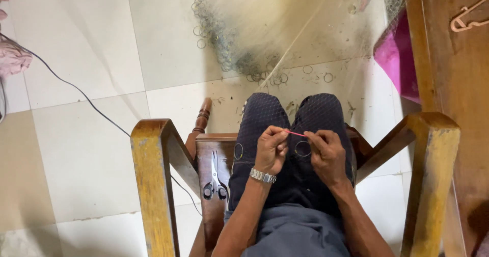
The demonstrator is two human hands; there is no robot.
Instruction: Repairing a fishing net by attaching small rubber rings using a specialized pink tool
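While the left hand [271, 150] pinches one end of a red thread [295, 133] and the right hand [326, 152] pinches the other, it stretches taut over the lap, by a ring [302, 148], scissors [215, 178] beside.

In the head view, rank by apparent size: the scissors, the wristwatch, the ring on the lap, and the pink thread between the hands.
1. Scissors, clearly largest.
2. Wristwatch.
3. Ring and pink thread: they look much alike in extent, so I leave them unranked.
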